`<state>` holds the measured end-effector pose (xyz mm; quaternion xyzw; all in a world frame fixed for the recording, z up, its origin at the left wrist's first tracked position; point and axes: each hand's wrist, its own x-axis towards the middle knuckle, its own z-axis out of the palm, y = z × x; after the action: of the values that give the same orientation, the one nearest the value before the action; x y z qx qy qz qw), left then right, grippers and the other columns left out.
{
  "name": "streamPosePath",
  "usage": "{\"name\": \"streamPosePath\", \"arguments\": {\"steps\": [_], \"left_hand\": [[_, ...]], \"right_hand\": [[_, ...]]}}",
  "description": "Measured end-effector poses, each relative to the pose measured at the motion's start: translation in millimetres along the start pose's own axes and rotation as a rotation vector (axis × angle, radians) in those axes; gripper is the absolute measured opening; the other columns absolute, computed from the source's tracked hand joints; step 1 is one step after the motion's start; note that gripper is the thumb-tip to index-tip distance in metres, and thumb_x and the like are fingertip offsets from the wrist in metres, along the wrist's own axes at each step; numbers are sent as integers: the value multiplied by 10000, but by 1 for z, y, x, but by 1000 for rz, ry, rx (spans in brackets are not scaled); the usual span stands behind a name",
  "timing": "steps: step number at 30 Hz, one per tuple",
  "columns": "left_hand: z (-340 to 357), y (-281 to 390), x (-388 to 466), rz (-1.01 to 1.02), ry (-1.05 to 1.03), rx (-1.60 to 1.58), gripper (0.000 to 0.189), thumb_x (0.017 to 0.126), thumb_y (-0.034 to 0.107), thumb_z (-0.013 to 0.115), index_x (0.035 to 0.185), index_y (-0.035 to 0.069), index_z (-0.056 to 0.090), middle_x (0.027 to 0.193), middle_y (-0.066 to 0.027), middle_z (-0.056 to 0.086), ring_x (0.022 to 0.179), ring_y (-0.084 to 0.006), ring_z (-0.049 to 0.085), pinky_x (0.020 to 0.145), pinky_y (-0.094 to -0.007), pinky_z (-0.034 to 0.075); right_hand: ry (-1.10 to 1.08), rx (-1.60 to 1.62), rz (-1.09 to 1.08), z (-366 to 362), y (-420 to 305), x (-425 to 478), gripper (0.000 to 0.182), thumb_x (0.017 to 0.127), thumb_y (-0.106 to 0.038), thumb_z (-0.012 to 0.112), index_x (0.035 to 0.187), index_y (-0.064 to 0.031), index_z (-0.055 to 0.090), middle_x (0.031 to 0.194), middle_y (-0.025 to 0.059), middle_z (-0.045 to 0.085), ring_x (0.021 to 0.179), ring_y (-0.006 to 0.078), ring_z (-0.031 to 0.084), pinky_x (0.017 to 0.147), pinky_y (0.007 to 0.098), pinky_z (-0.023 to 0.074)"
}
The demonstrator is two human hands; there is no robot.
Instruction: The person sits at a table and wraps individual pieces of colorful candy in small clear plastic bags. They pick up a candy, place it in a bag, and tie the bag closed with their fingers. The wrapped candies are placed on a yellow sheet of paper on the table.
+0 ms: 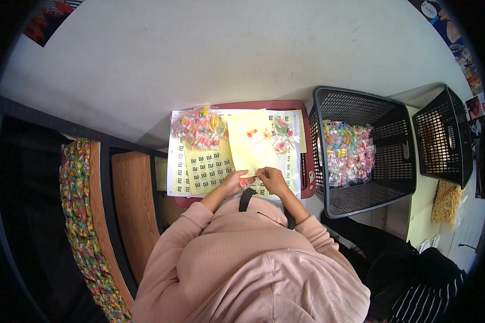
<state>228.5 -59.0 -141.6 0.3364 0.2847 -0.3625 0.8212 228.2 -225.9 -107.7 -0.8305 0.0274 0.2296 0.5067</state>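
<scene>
My left hand holds a small clear-wrapped candy packet with red pieces near the front edge of the tray. My right hand meets it from the right, its thumb and finger pinched near the lower edge of a plain yellow sheet; whether they grip the sheet or a sticker is too small to tell. Yellow sticker sheets with printed green marks lie beneath. Clear-wrapped candy packets are heaped at the back left, and a few wrapped candies lie at the right.
A red tray lies under the sheets. To its right stands a black perforated crate holding many candy packets; a second black basket is beyond. Colourful packets line a wooden shelf at left. A bag of pale yellow sticks lies far right.
</scene>
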Motion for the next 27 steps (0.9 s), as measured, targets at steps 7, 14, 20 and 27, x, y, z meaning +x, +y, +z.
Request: {"name": "streamPosePath", "arguments": {"steps": [7, 14, 20, 27], "left_hand": [[-21, -3, 9, 67, 14, 193, 423, 834, 129, 498, 1155, -104, 353, 1004, -189, 542, 825, -237, 581, 594, -280, 493], [-43, 35, -11, 509, 562, 748, 275, 777, 168, 583, 891, -25, 423, 779, -71, 531, 654, -138, 532, 561, -245, 454], [34, 81, -70, 914, 188, 458, 149, 844, 92, 493, 948, 24, 409, 868, -89, 558, 757, -134, 556, 705, -244, 453], [108, 98, -115, 1024, 44, 467, 114, 882, 89, 445, 969, 16, 439, 962, -149, 599, 819, -129, 574, 654, -213, 452]], "right_hand": [[-59, 87, 29, 1, 10, 3, 260, 824, -199, 558, 908, 45, 593, 764, 58, 610, 681, 88, 532, 623, 222, 427], [26, 506, -1, -24, -8, 2, 379, 844, -281, 530, 1044, 40, 556, 938, 77, 599, 855, 139, 539, 766, 273, 422], [80, 638, -243, -45, -74, 3, 120, 800, -121, 588, 829, -10, 553, 1028, 94, 562, 918, 147, 531, 807, 275, 415], [212, 318, -645, -56, -165, -16, 77, 766, -79, 586, 782, -10, 556, 947, 106, 576, 882, 187, 550, 761, 295, 430]]}}
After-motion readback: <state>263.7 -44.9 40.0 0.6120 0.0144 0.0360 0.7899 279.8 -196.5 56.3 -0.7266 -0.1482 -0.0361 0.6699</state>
